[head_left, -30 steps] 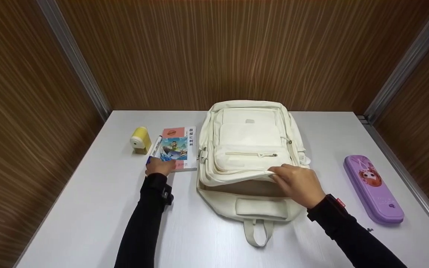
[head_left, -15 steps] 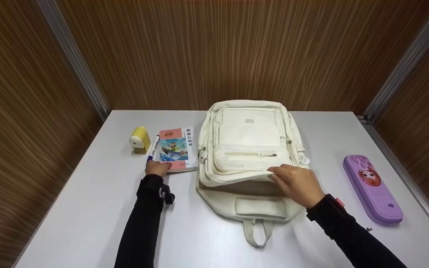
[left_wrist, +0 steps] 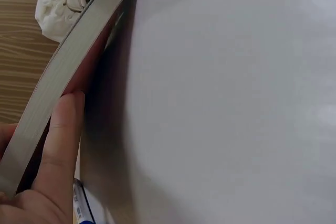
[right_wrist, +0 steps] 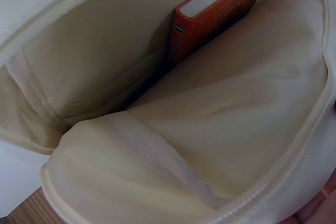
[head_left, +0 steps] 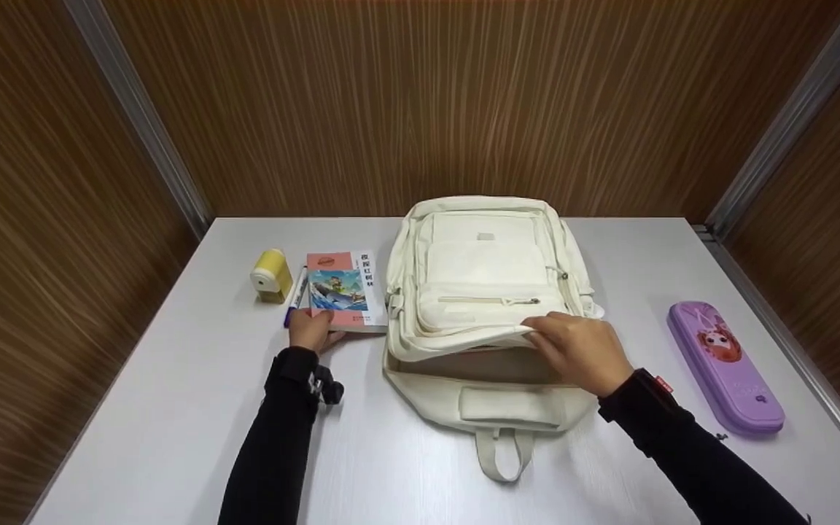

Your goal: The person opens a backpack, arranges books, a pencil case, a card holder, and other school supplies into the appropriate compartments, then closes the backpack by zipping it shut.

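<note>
A cream backpack [head_left: 485, 270] lies flat in the middle of the white table [head_left: 172, 408]. My right hand [head_left: 579, 350] pinches the upper flap of its main opening and holds it raised. In the right wrist view the backpack's pale lining [right_wrist: 220, 129] shows, with an orange book [right_wrist: 220, 9] standing inside. My left hand [head_left: 312, 329] grips the near left corner of an illustrated book [head_left: 341, 286] lying left of the backpack. In the left wrist view a finger [left_wrist: 59, 140] lies under the book [left_wrist: 65, 72], whose edge is tilted up off the table.
A yellow pencil sharpener [head_left: 272, 275] stands at the left, with a blue-and-white pen [head_left: 294, 297] between it and the illustrated book. A purple pencil case [head_left: 725, 367] lies at the right. Brown wood-grain walls close in the table on three sides.
My left hand has shifted from the pen to the book's near corner and taken hold of it. The pen now lies flat beside the book. My right hand still holds the flap up.
</note>
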{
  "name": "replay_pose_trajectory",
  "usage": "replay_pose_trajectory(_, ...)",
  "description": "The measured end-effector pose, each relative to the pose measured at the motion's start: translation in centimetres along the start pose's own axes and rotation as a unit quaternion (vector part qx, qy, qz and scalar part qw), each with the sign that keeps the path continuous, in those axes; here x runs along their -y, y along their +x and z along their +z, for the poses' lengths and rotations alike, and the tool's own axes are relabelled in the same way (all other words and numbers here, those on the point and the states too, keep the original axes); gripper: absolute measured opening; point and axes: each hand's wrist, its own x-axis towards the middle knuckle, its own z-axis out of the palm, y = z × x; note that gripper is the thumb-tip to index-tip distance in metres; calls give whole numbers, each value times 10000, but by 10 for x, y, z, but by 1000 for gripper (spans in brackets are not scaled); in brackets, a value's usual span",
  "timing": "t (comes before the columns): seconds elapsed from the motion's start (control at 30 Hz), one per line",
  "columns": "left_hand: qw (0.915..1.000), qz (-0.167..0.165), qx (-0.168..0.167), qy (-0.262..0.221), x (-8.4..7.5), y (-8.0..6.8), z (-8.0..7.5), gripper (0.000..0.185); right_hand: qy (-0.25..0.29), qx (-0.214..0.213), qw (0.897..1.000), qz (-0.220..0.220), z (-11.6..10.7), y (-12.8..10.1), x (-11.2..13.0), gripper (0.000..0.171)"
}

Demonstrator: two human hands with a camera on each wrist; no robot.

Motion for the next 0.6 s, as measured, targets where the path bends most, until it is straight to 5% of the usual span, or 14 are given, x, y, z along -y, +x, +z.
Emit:
replay_pose_trajectory(0.23,9991,-26,177,-383,-7,-14,-1,60,30,102,9996,243,-8,14,-4,8)
replay_pose_trajectory(0.6,9996,68,263,126,2,-51,-22,68,211,120,9984,511,-14,30,-4,5)
